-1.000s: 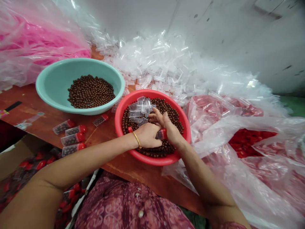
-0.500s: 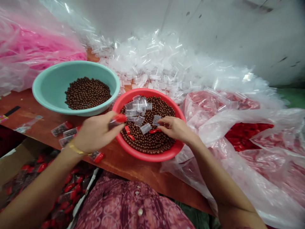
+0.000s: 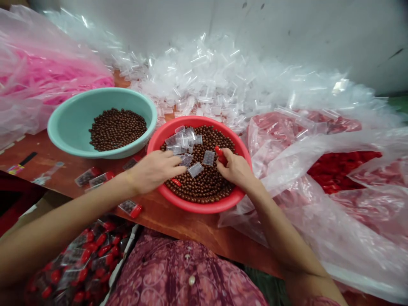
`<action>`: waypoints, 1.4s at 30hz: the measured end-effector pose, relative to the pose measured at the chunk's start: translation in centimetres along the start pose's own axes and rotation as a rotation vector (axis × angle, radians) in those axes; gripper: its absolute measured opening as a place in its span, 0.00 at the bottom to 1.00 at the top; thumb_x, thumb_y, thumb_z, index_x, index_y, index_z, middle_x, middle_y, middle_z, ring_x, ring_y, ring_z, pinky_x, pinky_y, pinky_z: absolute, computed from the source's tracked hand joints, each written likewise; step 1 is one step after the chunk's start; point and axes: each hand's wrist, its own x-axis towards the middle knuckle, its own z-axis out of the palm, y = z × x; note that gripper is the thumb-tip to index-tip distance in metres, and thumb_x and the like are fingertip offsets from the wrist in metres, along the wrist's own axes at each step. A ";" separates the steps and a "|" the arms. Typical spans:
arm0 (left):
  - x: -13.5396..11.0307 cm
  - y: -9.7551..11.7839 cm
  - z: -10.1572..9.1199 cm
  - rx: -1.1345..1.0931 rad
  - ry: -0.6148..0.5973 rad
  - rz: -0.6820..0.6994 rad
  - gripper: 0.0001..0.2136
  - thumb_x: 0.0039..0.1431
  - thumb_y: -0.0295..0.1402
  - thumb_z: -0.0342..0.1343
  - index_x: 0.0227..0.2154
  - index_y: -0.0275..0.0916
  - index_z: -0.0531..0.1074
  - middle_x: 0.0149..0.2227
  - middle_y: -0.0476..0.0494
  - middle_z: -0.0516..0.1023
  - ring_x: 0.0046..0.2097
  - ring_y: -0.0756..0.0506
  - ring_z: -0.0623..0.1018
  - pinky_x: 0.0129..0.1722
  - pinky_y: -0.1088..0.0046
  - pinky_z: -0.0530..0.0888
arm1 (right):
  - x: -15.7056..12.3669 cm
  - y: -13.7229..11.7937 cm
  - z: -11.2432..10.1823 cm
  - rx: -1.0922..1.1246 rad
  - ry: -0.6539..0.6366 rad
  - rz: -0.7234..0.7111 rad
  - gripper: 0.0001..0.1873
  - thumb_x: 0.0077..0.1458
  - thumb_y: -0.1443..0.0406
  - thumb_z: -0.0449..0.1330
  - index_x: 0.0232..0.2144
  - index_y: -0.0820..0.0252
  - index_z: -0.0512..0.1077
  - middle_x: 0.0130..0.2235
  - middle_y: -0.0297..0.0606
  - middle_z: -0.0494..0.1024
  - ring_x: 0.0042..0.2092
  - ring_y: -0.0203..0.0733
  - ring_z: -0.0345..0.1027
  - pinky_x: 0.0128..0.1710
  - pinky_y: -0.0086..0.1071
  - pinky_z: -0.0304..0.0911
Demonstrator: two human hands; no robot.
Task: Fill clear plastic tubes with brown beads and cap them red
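Observation:
A red basin [image 3: 200, 208] of small brown balls [image 3: 207, 187] stands in front of me, with several clear plastic containers [image 3: 195, 170] on the balls. My left hand [image 3: 156, 170] reaches over the basin's left rim, its fingers closed beside the containers; whatever they hold is hidden. A red piece [image 3: 176, 182] lies just below those fingers. On the right side of the basin, my right hand [image 3: 236, 170] pinches a red cap [image 3: 220, 155] between thumb and fingers. Close to it, one clear container lies on the balls.
A teal basin [image 3: 63, 140] with more brown balls stands left. Filled, red-capped containers [image 3: 130, 208] lie on the table, others in a box [image 3: 79, 259] below. Clear containers [image 3: 204, 76] are heaped behind. A plastic bag [image 3: 287, 178] of red pieces lies right, a pink-filled bag [image 3: 54, 72] far left.
The red-capped container seen in my left hand is out of it, and that hand has moved right into the basin. My right hand has raised a red cap from the balls.

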 end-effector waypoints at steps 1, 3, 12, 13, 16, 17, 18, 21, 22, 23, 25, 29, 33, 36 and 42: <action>2.5 -0.2 0.9 -0.001 -0.078 0.118 0.12 0.59 0.25 0.46 0.41 0.44 0.72 0.41 0.43 0.76 0.38 0.47 0.71 0.35 0.72 0.64 | -0.1 0.2 0.1 0.076 0.041 0.017 0.10 0.52 0.64 0.51 0.37 0.61 0.66 0.29 0.39 0.75 0.29 0.42 0.68 0.29 0.31 0.56; 6.6 -0.8 3.0 -0.007 -0.203 0.285 0.11 0.56 0.24 0.49 0.38 0.45 0.73 0.43 0.42 0.76 0.40 0.46 0.71 0.33 0.72 0.63 | -0.1 0.7 0.3 0.241 0.099 0.020 0.08 0.52 0.63 0.51 0.35 0.59 0.65 0.28 0.37 0.73 0.29 0.41 0.67 0.29 0.31 0.57; 9.6 1.3 5.4 0.145 -0.520 0.278 0.10 0.57 0.25 0.48 0.33 0.32 0.75 0.36 0.32 0.79 0.39 0.43 0.77 0.38 0.68 0.69 | 0.3 1.8 0.9 0.856 0.135 0.035 0.08 0.50 0.62 0.55 0.34 0.56 0.64 0.26 0.29 0.68 0.24 0.34 0.63 0.26 0.30 0.61; 9.5 2.0 4.9 0.145 -0.582 0.203 0.10 0.57 0.25 0.49 0.34 0.31 0.76 0.36 0.31 0.79 0.39 0.42 0.78 0.39 0.68 0.70 | 0.3 1.7 0.8 0.895 0.125 0.048 0.08 0.50 0.62 0.55 0.34 0.56 0.64 0.26 0.28 0.68 0.23 0.33 0.63 0.25 0.30 0.60; 10.3 3.7 4.4 0.009 -0.716 -0.030 0.11 0.56 0.28 0.51 0.34 0.29 0.77 0.39 0.28 0.79 0.43 0.39 0.78 0.42 0.66 0.72 | 0.3 1.6 0.6 0.966 0.122 0.064 0.07 0.49 0.62 0.56 0.34 0.56 0.64 0.25 0.28 0.68 0.21 0.32 0.62 0.23 0.29 0.59; 10.9 4.2 4.6 -0.061 -0.725 -0.107 0.10 0.55 0.28 0.51 0.34 0.30 0.77 0.40 0.29 0.79 0.45 0.38 0.78 0.44 0.66 0.72 | 0.3 1.5 0.6 0.980 0.128 0.060 0.07 0.50 0.62 0.56 0.34 0.56 0.64 0.25 0.28 0.68 0.21 0.32 0.62 0.23 0.29 0.59; 11.7 4.6 5.0 -0.125 -0.716 -0.172 0.10 0.55 0.27 0.52 0.35 0.30 0.77 0.41 0.29 0.79 0.46 0.38 0.77 0.45 0.67 0.71 | 0.2 1.6 0.6 0.991 0.139 0.054 0.07 0.50 0.62 0.55 0.34 0.55 0.65 0.25 0.28 0.68 0.21 0.32 0.62 0.23 0.29 0.59; 13.9 5.3 6.7 -0.246 -0.644 -0.287 0.12 0.55 0.26 0.51 0.39 0.29 0.75 0.44 0.29 0.78 0.47 0.38 0.77 0.45 0.67 0.72 | 0.2 1.7 0.7 1.006 0.169 0.031 0.06 0.51 0.63 0.55 0.34 0.55 0.65 0.26 0.28 0.68 0.21 0.32 0.61 0.22 0.29 0.59; 14.4 5.3 7.3 -0.273 -0.617 -0.302 0.13 0.56 0.27 0.50 0.41 0.29 0.74 0.44 0.29 0.77 0.47 0.38 0.77 0.44 0.68 0.73 | 0.2 1.8 0.7 1.014 0.181 0.027 0.06 0.52 0.63 0.55 0.35 0.54 0.65 0.25 0.28 0.67 0.21 0.31 0.59 0.21 0.28 0.58; 14.7 5.2 7.8 -0.307 -0.589 -0.323 0.13 0.56 0.28 0.50 0.42 0.28 0.73 0.44 0.29 0.77 0.46 0.39 0.77 0.43 0.68 0.73 | 0.2 1.9 0.7 1.031 0.197 0.027 0.06 0.52 0.63 0.54 0.35 0.54 0.65 0.24 0.27 0.66 0.20 0.31 0.58 0.21 0.28 0.57; 14.7 4.6 8.3 -0.372 -0.539 -0.356 0.14 0.57 0.30 0.49 0.44 0.29 0.72 0.41 0.33 0.78 0.42 0.42 0.79 0.40 0.71 0.73 | 0.2 2.0 0.7 1.091 0.253 0.034 0.07 0.53 0.60 0.52 0.35 0.54 0.65 0.22 0.26 0.63 0.19 0.30 0.55 0.19 0.27 0.55; 13.3 2.6 8.0 -0.689 -0.363 -0.378 0.13 0.55 0.30 0.52 0.43 0.34 0.72 0.35 0.46 0.78 0.34 0.50 0.77 0.36 0.78 0.72 | 0.2 2.0 0.4 1.159 0.317 0.055 0.15 0.56 0.55 0.46 0.34 0.55 0.67 0.24 0.30 0.66 0.21 0.32 0.56 0.20 0.28 0.57; 11.5 1.3 6.8 -1.101 -0.135 -0.343 0.07 0.50 0.28 0.56 0.33 0.33 0.72 0.31 0.50 0.75 0.35 0.52 0.74 0.41 0.76 0.70 | 0.5 2.2 0.5 0.929 0.396 0.022 0.11 0.54 0.57 0.52 0.33 0.56 0.71 0.31 0.34 0.71 0.32 0.36 0.65 0.31 0.32 0.64; 10.5 1.4 6.2 -1.385 -0.045 -0.342 0.09 0.47 0.25 0.58 0.34 0.33 0.70 0.31 0.51 0.74 0.35 0.53 0.72 0.42 0.74 0.69 | 0.7 2.1 0.5 0.701 0.568 -0.054 0.09 0.52 0.59 0.57 0.32 0.56 0.75 0.34 0.36 0.70 0.40 0.39 0.65 0.42 0.36 0.64; 9.0 1.7 5.6 -1.711 0.018 -0.362 0.17 0.42 0.29 0.64 0.36 0.34 0.67 0.32 0.50 0.72 0.35 0.53 0.72 0.41 0.72 0.69 | 0.2 0.1 -0.1 1.004 0.528 0.113 0.13 0.48 0.55 0.61 0.33 0.57 0.75 0.22 0.30 0.70 0.24 0.33 0.64 0.25 0.30 0.64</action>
